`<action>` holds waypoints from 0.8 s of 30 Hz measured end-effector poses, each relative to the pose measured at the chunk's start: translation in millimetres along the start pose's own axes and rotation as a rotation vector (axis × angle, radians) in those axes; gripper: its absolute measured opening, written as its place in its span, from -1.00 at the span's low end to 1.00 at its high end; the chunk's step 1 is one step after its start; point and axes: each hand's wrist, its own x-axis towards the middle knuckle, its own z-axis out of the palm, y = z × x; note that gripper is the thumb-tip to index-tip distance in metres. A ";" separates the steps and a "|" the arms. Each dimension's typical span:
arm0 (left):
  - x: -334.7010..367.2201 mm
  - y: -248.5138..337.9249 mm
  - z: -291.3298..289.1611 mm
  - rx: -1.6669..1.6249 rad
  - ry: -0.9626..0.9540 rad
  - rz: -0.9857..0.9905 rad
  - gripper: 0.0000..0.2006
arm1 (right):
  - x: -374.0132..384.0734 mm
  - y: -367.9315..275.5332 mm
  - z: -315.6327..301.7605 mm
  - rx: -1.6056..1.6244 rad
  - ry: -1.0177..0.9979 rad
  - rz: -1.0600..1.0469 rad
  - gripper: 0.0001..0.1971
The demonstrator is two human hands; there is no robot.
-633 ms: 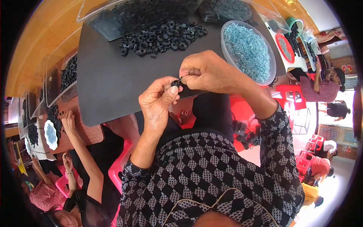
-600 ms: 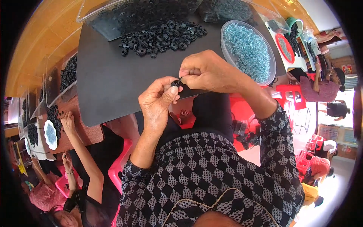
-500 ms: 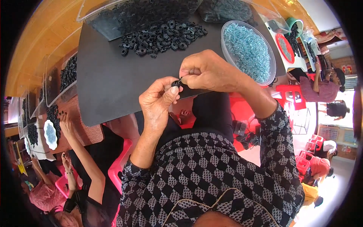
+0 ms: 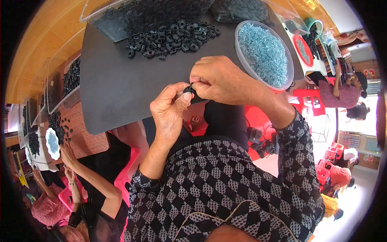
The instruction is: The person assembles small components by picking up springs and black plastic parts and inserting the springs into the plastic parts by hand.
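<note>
Between the thumb and fingers of my left hand (image 4: 170, 105) sits a small black plastic part (image 4: 188, 89), held just above the near edge of the dark tabletop (image 4: 117, 86). My right hand (image 4: 215, 80) is closed against it, with thumb and bent forefinger pinched at the part's upper side. Whatever lies inside that pinch is hidden by the fingers. Beyond my hands, a loose pile of similar black plastic parts (image 4: 171, 42) is spread on the table. To the right of the pile stands a round clear tub (image 4: 238, 50) full of tiny light-blue transparent pieces (image 4: 264, 54).
Behind the pile is a clear bin (image 4: 115, 34) of black parts, with a bag (image 4: 242, 11) beside it. At left, a co-worker's hand (image 4: 67, 155) is near a white scalloped dish (image 4: 52, 143) on a brown table. Red stools (image 4: 308, 101) and other people are at right.
My right hand has rolled slightly and its fingers have closed tighter at the part. My left hand has barely moved. The co-worker's hand at left has drawn back toward the table edge.
</note>
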 end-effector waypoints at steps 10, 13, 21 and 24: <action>0.7 -2.4 0.6 0.032 0.032 0.002 -0.82 | -5.4 -1.3 4.4 0.048 0.059 0.050 -0.88; -0.2 7.6 6.0 -0.049 0.057 -0.088 -0.80 | -9.2 0.7 2.6 0.086 0.078 0.030 -0.92; 2.3 4.8 8.2 0.024 0.046 -0.036 -0.78 | -8.3 1.4 7.5 0.038 0.083 0.097 -0.80; 1.0 6.1 6.2 0.038 -0.004 0.058 -0.79 | -3.3 1.1 14.6 0.063 0.098 0.086 -0.80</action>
